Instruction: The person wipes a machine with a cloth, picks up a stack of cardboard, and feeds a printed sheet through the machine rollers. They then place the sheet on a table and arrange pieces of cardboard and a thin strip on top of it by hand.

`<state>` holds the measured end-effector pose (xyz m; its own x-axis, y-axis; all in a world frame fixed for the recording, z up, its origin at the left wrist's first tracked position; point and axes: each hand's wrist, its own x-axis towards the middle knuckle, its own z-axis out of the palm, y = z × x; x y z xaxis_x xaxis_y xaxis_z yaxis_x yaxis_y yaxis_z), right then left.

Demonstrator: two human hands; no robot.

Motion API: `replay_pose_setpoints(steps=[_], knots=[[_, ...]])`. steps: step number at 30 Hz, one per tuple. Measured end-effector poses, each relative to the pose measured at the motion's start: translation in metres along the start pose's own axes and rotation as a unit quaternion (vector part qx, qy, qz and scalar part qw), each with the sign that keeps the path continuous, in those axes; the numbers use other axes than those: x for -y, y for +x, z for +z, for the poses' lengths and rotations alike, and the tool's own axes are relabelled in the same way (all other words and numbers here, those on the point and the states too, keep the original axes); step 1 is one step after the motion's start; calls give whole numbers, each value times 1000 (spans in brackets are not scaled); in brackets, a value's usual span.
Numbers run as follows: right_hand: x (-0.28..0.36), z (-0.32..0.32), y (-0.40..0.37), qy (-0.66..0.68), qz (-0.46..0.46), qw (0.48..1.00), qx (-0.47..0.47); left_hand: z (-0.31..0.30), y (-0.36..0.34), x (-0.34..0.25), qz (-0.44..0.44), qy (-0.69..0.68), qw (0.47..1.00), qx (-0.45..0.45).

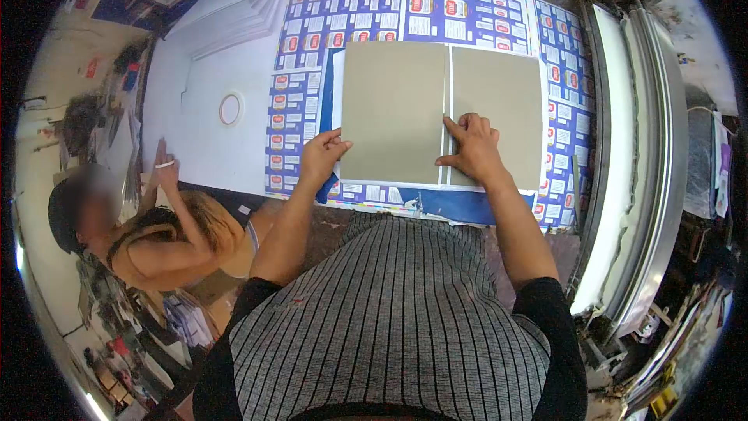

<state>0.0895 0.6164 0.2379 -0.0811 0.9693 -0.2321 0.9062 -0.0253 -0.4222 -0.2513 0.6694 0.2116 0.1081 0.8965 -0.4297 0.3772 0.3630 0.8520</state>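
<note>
Two grey-brown boards, a left board (395,109) and a right board (499,82), lie side by side on a white sheet (544,121) with a blue border. A narrow strip (446,78) runs between them. My left hand (319,160) is at the left board's outer edge, thumb and forefinger close together on it. My right hand (474,148) rests over the gap, its thumb and forefinger spread along the strip and the other fingers bent above the right board. The undersides of both hands are hidden.
Printed blue sheets (335,8) cover the work surface. Left of them, a tape roll (230,108) lies on a white surface near a stack of white sheets (234,12). A person (171,238) sits at the left. A long metal machine part (654,164) borders the right side.
</note>
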Motion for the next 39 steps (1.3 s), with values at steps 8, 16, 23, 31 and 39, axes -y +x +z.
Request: replay_pose_setpoints(steps=[8,16,23,31,39], knots=[[4,-3,0,0,14,1000,8,1,1,8,6,-19,1000,-9],[6,-5,0,4,23,1000,14,2,-2,3,12,32,999,-24],[5,-4,1,4,21,1000,10,2,2,17,40,23,999,-29],[9,-8,3,-14,19,1000,16,3,-1,23,46,39,997,-42],[8,-6,2,-8,6,1000,9,5,0,24,56,-8,998,-39]])
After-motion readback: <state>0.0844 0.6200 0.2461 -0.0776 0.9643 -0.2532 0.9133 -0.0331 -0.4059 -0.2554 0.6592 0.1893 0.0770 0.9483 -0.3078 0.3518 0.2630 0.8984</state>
